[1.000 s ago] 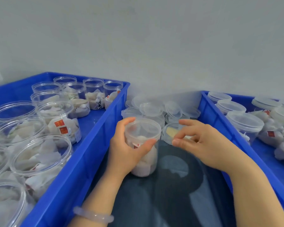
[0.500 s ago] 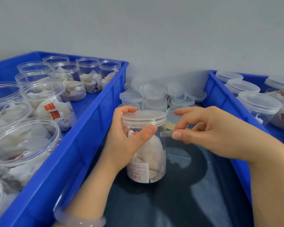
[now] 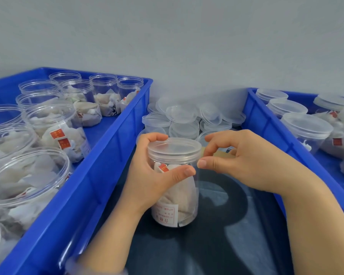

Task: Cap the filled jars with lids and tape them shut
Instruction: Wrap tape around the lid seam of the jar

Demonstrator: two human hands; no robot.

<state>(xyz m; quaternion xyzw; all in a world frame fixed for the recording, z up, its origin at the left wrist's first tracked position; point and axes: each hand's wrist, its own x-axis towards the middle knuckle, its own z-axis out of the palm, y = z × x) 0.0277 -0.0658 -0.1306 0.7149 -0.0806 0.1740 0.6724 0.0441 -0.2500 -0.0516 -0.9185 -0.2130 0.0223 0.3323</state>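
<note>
A clear plastic jar filled with white tea bags stands on the dark surface, capped with a clear lid. My left hand grips the jar just under the lid, thumb in front, fingers behind. My right hand pinches a strip of yellowish clear tape between thumb and forefinger, held against the lid's right edge.
A blue crate on the left holds several open filled jars. A blue crate on the right holds several capped jars. Loose clear lids are piled behind the jar, against the grey wall.
The view has risen and now looks at the jar more from the side. My right hand has brought the tape strip from beside the jar up to the lid's edge.
</note>
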